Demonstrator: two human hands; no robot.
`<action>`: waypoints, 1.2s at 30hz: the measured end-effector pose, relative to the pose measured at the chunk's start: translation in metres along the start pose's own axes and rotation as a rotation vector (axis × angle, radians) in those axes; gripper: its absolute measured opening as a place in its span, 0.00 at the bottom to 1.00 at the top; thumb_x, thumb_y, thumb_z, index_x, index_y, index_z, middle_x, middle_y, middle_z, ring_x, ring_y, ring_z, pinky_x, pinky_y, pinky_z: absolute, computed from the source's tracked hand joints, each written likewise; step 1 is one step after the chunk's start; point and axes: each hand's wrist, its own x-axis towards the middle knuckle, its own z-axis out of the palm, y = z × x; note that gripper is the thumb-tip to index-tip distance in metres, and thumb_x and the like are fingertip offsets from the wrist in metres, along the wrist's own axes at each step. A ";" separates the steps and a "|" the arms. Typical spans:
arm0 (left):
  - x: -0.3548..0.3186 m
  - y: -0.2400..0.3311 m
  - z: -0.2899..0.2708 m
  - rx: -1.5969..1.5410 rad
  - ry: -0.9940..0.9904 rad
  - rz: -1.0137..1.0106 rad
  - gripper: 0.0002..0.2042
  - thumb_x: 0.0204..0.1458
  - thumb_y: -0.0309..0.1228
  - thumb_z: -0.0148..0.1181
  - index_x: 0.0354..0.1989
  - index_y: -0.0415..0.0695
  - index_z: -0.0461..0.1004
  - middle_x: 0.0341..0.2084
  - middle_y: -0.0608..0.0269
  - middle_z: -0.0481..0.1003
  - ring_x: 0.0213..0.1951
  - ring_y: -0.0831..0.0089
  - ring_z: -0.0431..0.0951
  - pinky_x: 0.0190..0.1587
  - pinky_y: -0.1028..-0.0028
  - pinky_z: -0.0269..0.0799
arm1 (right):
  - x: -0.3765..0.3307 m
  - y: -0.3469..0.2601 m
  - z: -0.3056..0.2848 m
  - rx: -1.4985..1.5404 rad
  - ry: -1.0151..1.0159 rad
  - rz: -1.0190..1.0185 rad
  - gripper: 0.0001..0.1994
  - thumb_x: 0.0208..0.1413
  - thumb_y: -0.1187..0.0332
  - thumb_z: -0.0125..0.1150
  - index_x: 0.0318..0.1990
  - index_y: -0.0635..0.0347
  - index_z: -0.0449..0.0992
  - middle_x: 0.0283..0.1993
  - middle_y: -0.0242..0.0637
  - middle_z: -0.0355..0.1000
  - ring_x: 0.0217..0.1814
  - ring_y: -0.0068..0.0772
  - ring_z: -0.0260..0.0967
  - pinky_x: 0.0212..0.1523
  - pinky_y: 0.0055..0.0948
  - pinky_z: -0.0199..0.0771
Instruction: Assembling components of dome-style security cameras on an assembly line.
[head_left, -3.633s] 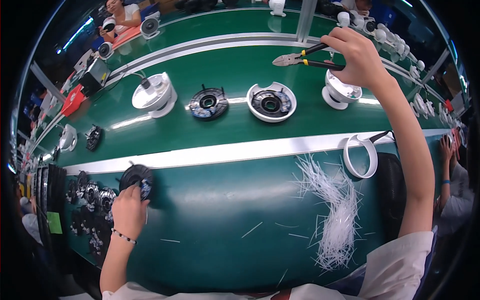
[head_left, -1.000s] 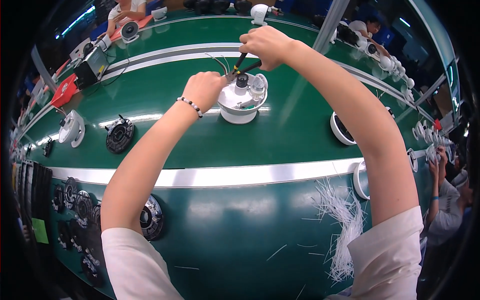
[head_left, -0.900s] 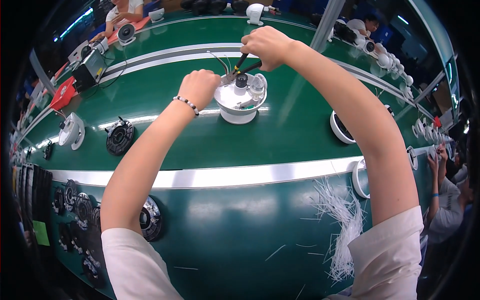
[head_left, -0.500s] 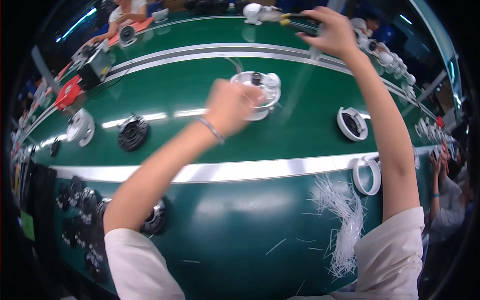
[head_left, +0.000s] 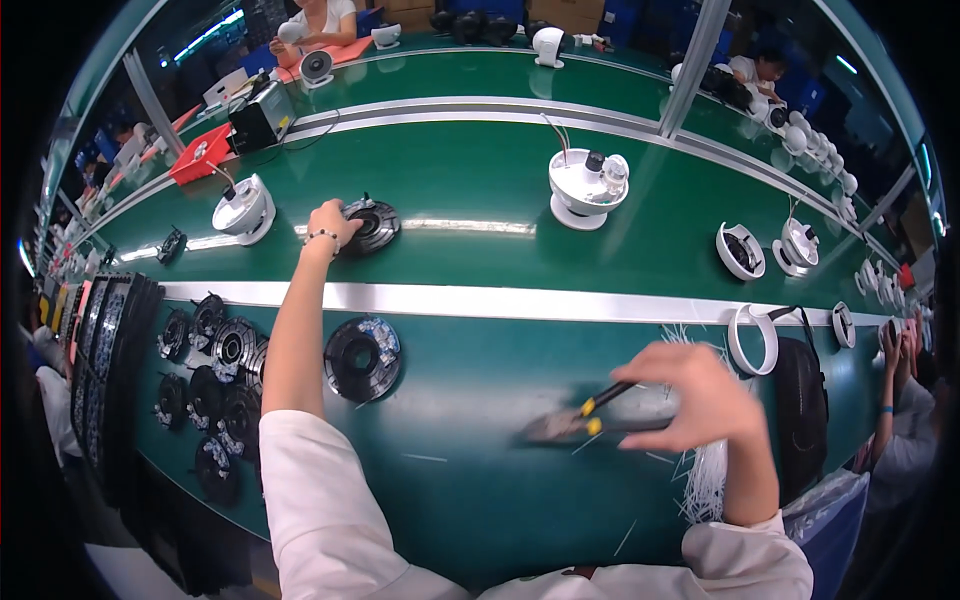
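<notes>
My left hand (head_left: 334,226) reaches over the green belt, its fingers closed on the left edge of a black round plastic part (head_left: 374,226) that lies there. My right hand (head_left: 695,398), slightly blurred, holds a pair of cutting pliers (head_left: 560,426) with black-and-yellow handles. The handles are spread, and the jaws point left, low over the near green table. A white rounded camera-like housing (head_left: 588,186) stands on the belt to the right of my left hand, its top open with wires and a clear part showing. Near my left forearm lies another black ring-shaped part (head_left: 362,359).
Several black round parts (head_left: 236,345) sit at the left. White plastic strips (head_left: 708,470) are piled at the right, near a white ring (head_left: 752,340) and a black case (head_left: 800,420). More white housings (head_left: 243,210) stand along the belt. A metal rail (head_left: 480,303) separates belt and table.
My left hand has left the white housing and moved left onto the black round part. My right hand has brought the pliers back from the far side to the near table. The view has shifted.
</notes>
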 end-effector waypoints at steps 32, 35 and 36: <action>-0.208 0.158 -0.007 -0.942 -1.341 0.655 0.33 0.36 0.12 0.51 0.57 0.40 0.53 0.50 0.59 0.61 0.51 0.74 0.62 0.54 0.76 0.55 | -0.136 0.135 0.014 -0.728 0.729 0.868 0.06 0.35 0.70 0.62 0.24 0.59 0.76 0.23 0.41 0.71 0.31 0.42 0.67 0.34 0.36 0.66; -0.222 0.147 0.006 -1.234 -1.211 0.347 0.26 0.41 0.14 0.48 0.53 0.38 0.56 0.39 0.56 0.70 0.40 0.74 0.72 0.44 0.76 0.68 | -0.111 0.086 0.015 -0.612 0.894 0.556 0.05 0.35 0.73 0.62 0.24 0.61 0.76 0.23 0.38 0.70 0.29 0.40 0.65 0.31 0.33 0.64; -0.225 0.145 0.011 -1.230 -1.211 0.336 0.26 0.41 0.14 0.48 0.53 0.38 0.56 0.39 0.56 0.70 0.40 0.74 0.72 0.44 0.76 0.68 | -0.098 0.057 0.019 -0.560 0.897 0.415 0.05 0.34 0.75 0.61 0.23 0.60 0.75 0.22 0.37 0.70 0.27 0.38 0.63 0.29 0.32 0.63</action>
